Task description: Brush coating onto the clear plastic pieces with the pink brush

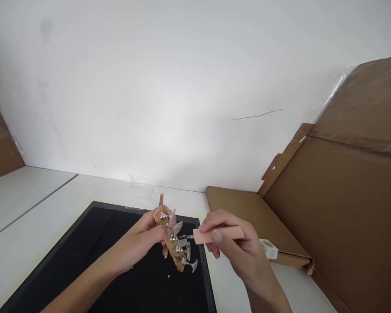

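Presently, the left hand (pixel 146 238) pinches the brown stud-bearing strip (pixel 171 248), long axis slanting nearward and right. Beside it, the right hand (pixel 243 248) pinches the pink-handled tool (pixel 203 236) crosswise, tip pointing left toward the strip.

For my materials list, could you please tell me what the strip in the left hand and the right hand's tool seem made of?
Strip: perhaps cork or wood, dull, judging by its mottled tan surface. Tool handle: possibly plastic or painted wood, smooth, from its even pink colour. Tool shaft: probably metal, from its grey sheen.
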Demonstrator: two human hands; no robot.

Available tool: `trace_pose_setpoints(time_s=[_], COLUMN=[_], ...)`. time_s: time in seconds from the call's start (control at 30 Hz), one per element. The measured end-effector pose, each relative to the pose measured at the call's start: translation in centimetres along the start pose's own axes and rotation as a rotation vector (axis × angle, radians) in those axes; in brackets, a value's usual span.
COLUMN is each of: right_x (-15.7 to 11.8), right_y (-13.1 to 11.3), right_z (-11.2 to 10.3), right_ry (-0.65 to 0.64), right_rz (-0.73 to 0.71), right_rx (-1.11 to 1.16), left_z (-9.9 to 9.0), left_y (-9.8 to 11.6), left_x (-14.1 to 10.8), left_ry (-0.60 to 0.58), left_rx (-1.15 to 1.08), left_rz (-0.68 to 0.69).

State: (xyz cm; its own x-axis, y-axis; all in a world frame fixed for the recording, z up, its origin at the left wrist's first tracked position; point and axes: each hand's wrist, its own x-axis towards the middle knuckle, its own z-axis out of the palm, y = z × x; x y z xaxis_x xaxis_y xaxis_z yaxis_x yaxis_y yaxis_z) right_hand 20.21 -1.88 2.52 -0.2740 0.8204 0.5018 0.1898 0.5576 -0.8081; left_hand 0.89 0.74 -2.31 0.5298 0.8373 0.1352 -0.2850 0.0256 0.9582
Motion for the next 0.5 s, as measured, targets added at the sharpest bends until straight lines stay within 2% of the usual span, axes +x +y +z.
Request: trace_pose_setpoints(time_s=[0.07, 0.17, 0.23, 0.4, 0.5], right_x=[0.18, 0.55, 0.54, -0.03, 0.15], right_y=[-0.07, 0.11, 0.20, -0.16, -0.20], right_z=[-0.02, -0.13, -0.22, -0.20, -0.16], right_ry=[0.005, 0.121, 0.156, -0.035, -0.037], right_rz=[0.028, 0.081, 0.072, -0.017, 0.021], right_rx=[-0.062, -0.174, -0.171, -0.029, -0.093], left_z=[0.01, 0.01, 0.00, 0.08, 0.22], left_y=[0.00, 0.03, 0.06, 0.26, 0.33], left_x=[-0.01, -0.03, -0.03, 0.08, 0.06], left_ry=[-0.001, 0.014, 0.013, 0.005, 0.012], left_rx=[0.007, 0.015, 0.013, -0.002, 0.001], left_rz=[-0.006, -0.017, -0.015, -0.015, -0.025])
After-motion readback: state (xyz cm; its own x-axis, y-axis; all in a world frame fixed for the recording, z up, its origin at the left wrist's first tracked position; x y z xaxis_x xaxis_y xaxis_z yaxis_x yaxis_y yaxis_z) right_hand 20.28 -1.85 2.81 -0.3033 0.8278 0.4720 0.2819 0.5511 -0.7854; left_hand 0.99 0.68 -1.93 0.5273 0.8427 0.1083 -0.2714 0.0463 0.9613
